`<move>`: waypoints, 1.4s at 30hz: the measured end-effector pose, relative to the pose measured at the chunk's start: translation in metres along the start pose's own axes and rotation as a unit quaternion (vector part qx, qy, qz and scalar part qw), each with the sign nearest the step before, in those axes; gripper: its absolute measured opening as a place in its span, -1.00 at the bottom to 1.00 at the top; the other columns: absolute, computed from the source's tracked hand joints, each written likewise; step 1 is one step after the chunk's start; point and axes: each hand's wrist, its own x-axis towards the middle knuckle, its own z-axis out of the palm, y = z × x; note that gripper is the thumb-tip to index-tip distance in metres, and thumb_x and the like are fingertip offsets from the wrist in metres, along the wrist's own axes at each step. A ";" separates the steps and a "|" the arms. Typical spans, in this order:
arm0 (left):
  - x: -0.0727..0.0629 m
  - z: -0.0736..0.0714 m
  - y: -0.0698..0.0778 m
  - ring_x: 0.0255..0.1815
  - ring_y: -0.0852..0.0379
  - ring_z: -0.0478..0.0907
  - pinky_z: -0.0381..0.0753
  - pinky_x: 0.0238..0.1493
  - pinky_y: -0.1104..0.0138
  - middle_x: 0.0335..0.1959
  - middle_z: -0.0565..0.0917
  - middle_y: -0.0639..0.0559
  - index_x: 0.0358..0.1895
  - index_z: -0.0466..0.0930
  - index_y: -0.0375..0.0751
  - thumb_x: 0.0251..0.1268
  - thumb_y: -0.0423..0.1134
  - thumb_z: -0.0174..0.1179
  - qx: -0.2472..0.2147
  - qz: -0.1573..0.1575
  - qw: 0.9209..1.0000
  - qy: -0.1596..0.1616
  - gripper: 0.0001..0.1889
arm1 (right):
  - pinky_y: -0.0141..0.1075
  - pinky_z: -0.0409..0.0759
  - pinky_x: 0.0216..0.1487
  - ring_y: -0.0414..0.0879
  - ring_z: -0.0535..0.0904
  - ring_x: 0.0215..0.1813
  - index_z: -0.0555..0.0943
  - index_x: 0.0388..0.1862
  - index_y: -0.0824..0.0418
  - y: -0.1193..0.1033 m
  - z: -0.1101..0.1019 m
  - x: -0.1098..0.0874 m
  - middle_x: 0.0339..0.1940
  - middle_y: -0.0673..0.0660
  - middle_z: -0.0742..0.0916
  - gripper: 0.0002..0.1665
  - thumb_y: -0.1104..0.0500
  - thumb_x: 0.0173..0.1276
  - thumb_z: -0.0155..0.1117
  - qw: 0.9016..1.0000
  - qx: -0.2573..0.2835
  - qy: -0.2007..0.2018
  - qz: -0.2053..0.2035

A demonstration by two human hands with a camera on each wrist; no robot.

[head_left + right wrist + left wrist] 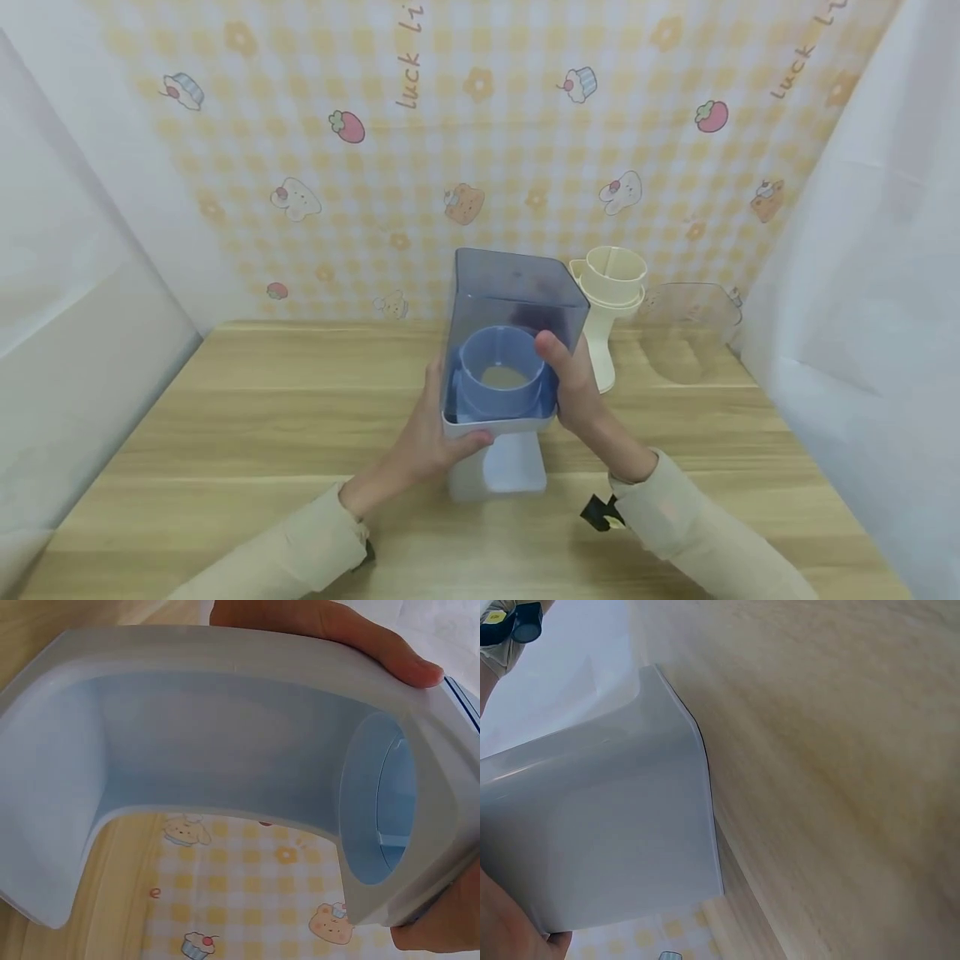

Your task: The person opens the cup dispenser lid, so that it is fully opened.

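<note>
Between both hands is a white C-shaped dispenser stand with a translucent blue, box-like hopper on top. A round blue collar shows inside the hopper. My left hand grips the left side, its thumb along the front rim. The right hand holds the other side, with the thumb up against the hopper wall. In the right wrist view, a round opening passes through the stand's upper arm. The stand's grey-white side panel fills much of the left wrist view, its lower edge close over the tabletop.
Behind and right of the dispenser stands a cream pedestal-like part with a round, cup-shaped top. Beside it, near the back right edge, is a clear plastic piece. The wood-grain table meets a checked back cloth and white side sheets.
</note>
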 end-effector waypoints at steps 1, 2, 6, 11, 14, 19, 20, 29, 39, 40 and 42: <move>0.001 0.000 0.000 0.28 -0.08 0.45 0.50 0.28 0.25 0.42 0.33 0.08 0.57 -0.14 0.11 0.01 0.34 0.41 -0.001 0.000 1.000 -0.002 0.15 | -0.33 0.56 0.03 -0.11 0.59 -0.09 0.44 0.15 0.28 0.000 0.000 0.000 -0.08 0.08 0.66 -0.03 -0.47 0.12 0.35 1.000 -0.003 0.002 0.000; 0.001 -0.001 0.000 0.28 -0.06 0.45 0.50 0.27 0.25 0.42 0.33 0.08 0.58 -0.14 0.12 0.01 0.34 0.40 0.000 -0.002 1.000 -0.003 0.16 | -0.33 0.56 0.03 -0.11 0.59 -0.09 0.44 0.15 0.28 -0.001 0.000 0.001 -0.08 0.08 0.66 -0.03 -0.47 0.11 0.35 1.000 -0.003 0.003 0.000; 0.001 -0.001 0.000 0.29 -0.06 0.44 0.48 0.29 0.26 0.42 0.33 0.09 0.58 -0.15 0.13 0.01 0.34 0.41 0.003 -0.005 1.000 -0.002 0.16 | -0.33 0.55 0.05 -0.12 0.58 -0.07 0.44 0.16 0.28 -0.001 0.000 0.001 -0.06 0.06 0.66 0.00 -0.50 0.10 0.33 1.000 -0.014 0.001 0.000; 0.002 -0.001 0.000 0.29 -0.02 0.44 0.47 0.30 0.25 0.43 0.32 0.10 0.58 -0.15 0.14 0.00 0.33 0.42 -0.002 -0.006 1.000 -0.003 0.17 | -0.33 0.55 0.06 -0.12 0.58 -0.07 0.43 0.17 0.28 -0.001 -0.001 0.002 -0.06 0.08 0.66 0.02 -0.50 0.09 0.34 1.000 -0.013 0.001 0.004; 0.002 0.000 0.000 0.30 0.00 0.43 0.47 0.31 0.25 0.44 0.31 0.11 0.58 -0.17 0.14 0.00 0.34 0.42 -0.005 -0.006 1.000 -0.005 0.17 | -0.33 0.54 0.07 -0.11 0.57 -0.04 0.43 0.18 0.26 -0.002 -0.001 0.002 -0.05 0.07 0.66 0.01 -0.50 0.09 0.33 1.000 -0.017 0.001 0.005; 0.001 0.000 0.000 0.31 0.03 0.42 0.46 0.33 0.26 0.44 0.31 0.12 0.58 -0.16 0.14 0.00 0.33 0.42 -0.005 -0.007 1.000 -0.005 0.17 | -0.33 0.53 0.09 -0.10 0.56 -0.02 0.42 0.19 0.27 -0.003 -0.001 0.002 -0.03 0.08 0.64 0.01 -0.50 0.11 0.31 1.000 -0.023 0.001 0.006; 0.001 0.000 0.000 0.31 0.03 0.42 0.46 0.33 0.26 0.43 0.31 0.12 0.58 -0.15 0.14 0.00 0.33 0.42 -0.005 -0.007 1.000 -0.004 0.17 | -0.33 0.53 0.10 -0.10 0.56 -0.02 0.42 0.20 0.27 -0.003 -0.001 0.002 -0.02 0.08 0.64 0.01 -0.50 0.11 0.31 1.000 -0.022 0.001 0.007; -0.001 -0.001 0.001 0.30 0.01 0.42 0.42 0.34 0.29 0.42 0.33 0.12 0.56 -0.13 0.16 0.00 0.29 0.44 -0.007 -0.012 1.000 -0.004 0.14 | -0.32 0.51 0.11 -0.10 0.55 -0.01 0.39 0.21 0.24 -0.004 0.001 0.003 -0.01 0.10 0.62 0.00 -0.51 0.13 0.30 1.000 -0.022 -0.008 0.006; -0.003 -0.001 0.002 0.32 -0.17 0.41 0.43 0.34 0.26 0.43 0.32 0.11 0.59 -0.21 0.15 0.05 0.32 0.39 0.003 -0.009 1.000 -0.008 0.16 | -0.30 0.50 0.13 -0.09 0.53 0.02 0.36 0.27 0.21 -0.005 0.002 0.003 0.02 0.04 0.60 0.04 -0.53 0.11 0.29 1.000 -0.023 -0.013 0.007; -0.003 -0.001 0.003 0.31 -0.13 0.42 0.43 0.34 0.25 0.43 0.33 0.11 0.58 -0.20 0.16 0.05 0.33 0.39 0.006 -0.010 1.000 -0.008 0.16 | -0.29 0.49 0.13 -0.09 0.53 0.03 0.36 0.27 0.20 -0.005 0.001 0.003 0.02 0.04 0.60 0.03 -0.52 0.12 0.29 1.000 -0.023 -0.015 0.004; -0.003 -0.002 0.003 0.30 -0.04 0.44 0.45 0.33 0.24 0.41 0.35 0.11 0.58 -0.18 0.17 0.04 0.33 0.39 0.010 -0.010 1.000 -0.007 0.14 | -0.27 0.49 0.14 -0.08 0.52 0.05 0.35 0.30 0.18 -0.006 0.001 0.005 0.04 0.05 0.60 0.02 -0.52 0.14 0.27 0.999 -0.024 -0.024 -0.005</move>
